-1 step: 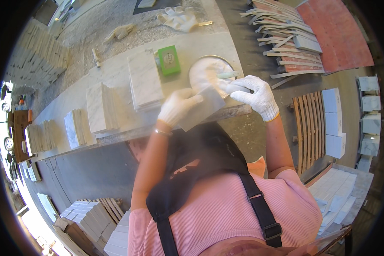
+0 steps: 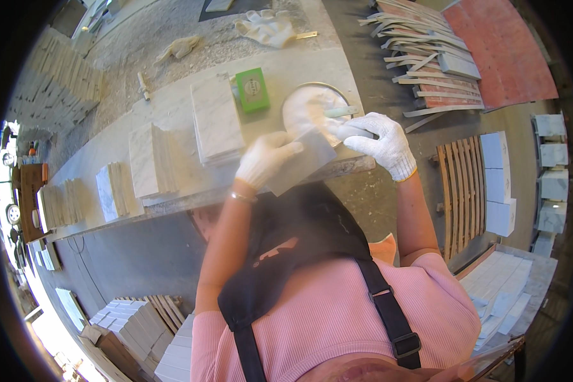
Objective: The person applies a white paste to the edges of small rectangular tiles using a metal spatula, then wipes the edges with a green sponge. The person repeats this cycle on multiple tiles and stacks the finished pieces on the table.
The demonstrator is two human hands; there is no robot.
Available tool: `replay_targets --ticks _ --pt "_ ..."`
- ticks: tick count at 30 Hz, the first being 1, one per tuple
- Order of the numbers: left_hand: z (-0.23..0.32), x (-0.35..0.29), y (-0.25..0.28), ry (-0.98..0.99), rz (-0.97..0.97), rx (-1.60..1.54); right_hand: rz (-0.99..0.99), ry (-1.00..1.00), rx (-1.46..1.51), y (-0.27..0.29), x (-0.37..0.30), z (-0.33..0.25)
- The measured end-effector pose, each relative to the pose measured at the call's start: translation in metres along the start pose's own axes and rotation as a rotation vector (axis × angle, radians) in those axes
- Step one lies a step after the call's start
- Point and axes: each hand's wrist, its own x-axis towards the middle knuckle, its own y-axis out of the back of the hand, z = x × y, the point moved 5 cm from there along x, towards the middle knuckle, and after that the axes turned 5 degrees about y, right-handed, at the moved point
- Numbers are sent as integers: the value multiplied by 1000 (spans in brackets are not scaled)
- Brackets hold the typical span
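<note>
Two steady grips serve us best: our white-gloved left hand (image 2: 265,158) pinches a flat, grey, rectangular tile (image 2: 305,160) at the pale worktop's (image 2: 318,67) near edge, our white-gloved right hand (image 2: 383,141) a blurred, pale piece (image 2: 344,132) beside it.

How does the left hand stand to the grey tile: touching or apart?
Touching. The head view shows it: the gloved left hand grips the grey tile at its left edge, with the thumb over its face.

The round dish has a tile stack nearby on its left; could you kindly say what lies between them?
In the head view, a green box lies between the tile stack and the round dish.
</note>
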Motion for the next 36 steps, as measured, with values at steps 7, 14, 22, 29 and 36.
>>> replay_targets --ticks 7,14,22,29,36 --pt "3 -1 1 6 17 59 -13 -12 -7 2 1 -6" --pt "4 -1 1 17 12 51 -13 -7 6 2 2 -8" --pt "7 -4 3 19 29 77 -20 3 4 2 4 -10" --pt "2 0 2 13 7 41 0 -39 88 4 3 -1" --pt "3 -1 1 9 -7 -11 273 -96 473 22 43 43"
